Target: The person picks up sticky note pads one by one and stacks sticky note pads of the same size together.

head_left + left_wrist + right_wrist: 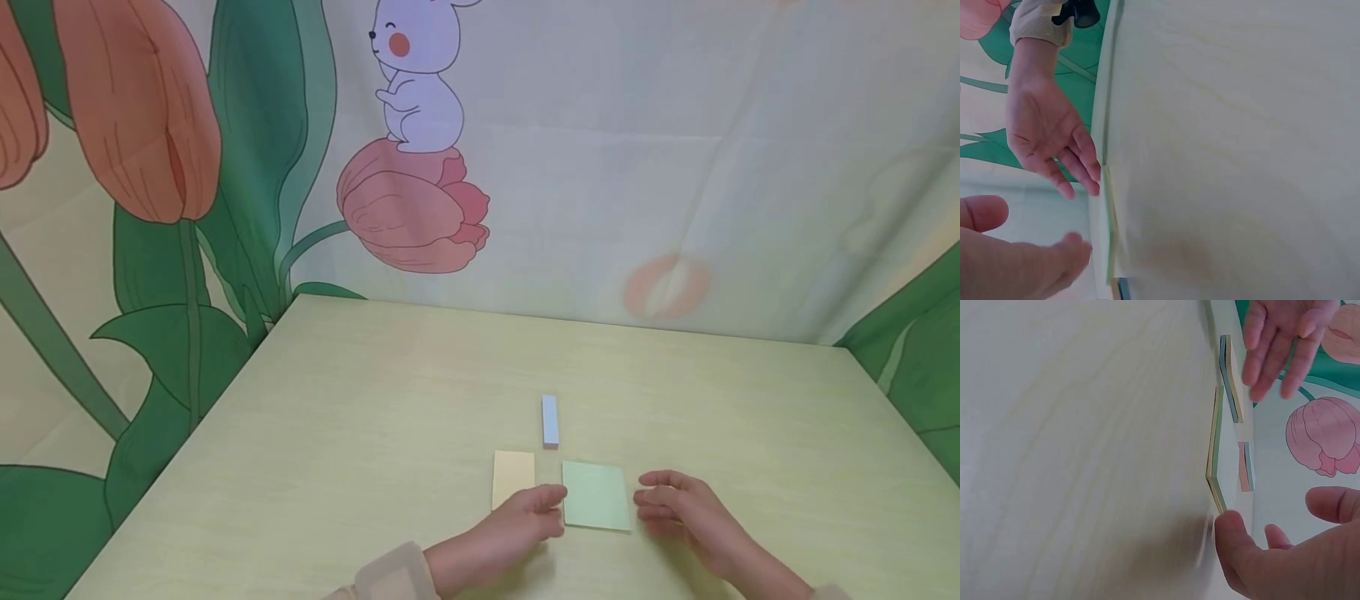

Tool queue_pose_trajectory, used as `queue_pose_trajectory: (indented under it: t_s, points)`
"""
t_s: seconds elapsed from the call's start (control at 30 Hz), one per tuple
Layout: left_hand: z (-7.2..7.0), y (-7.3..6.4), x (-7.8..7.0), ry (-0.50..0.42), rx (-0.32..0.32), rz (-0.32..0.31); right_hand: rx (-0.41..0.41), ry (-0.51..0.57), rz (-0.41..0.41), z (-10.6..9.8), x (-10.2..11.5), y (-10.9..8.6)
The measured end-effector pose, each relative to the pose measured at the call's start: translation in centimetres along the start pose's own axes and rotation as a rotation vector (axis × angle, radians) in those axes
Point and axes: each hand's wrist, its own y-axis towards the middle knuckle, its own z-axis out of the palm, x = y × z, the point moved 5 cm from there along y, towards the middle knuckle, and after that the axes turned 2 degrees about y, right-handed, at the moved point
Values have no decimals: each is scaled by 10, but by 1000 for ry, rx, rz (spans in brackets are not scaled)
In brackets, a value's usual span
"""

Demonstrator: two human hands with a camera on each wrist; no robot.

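A flat square piece (596, 497), pale green on top like a notepad, lies between the two hands. Its side in the right wrist view has a green layer over a yellowish one. My left hand (517, 529) is at its left edge, fingers extended, partly covering a flat pale-yellow rectangle (513, 477). Whether its fingertips touch the green piece I cannot tell. To the right of that piece hovers my right hand (693, 518), fingers loosely bent and holding nothing. A narrow light-blue bar (551, 421) lies behind; its end looks pinkish.
A pale wood-grain table (360, 417) bears all the pieces. Behind it hangs a cloth (570, 183) printed with tulips and a white rabbit, and it also shows along the table's sides.
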Motion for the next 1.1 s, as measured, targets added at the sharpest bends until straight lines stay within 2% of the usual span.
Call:
queue_pose_trajectory:
  t_s: [0.13,0.3,0.43,0.7,1.1]
  points:
    - [1,5,-11,-9,-67,26,-8,21,-32,0,3,6]
    - [5,16,-13,-31,-145,-8,-17,59,-69,2,5,11]
    - [7,26,-11,-44,-168,-39,-11,101,-88,5,5,14]
    - [7,35,-7,-102,-158,-61,-25,155,-89,6,4,15]
    - [4,38,-2,-127,-123,-74,-26,184,-70,5,3,15]
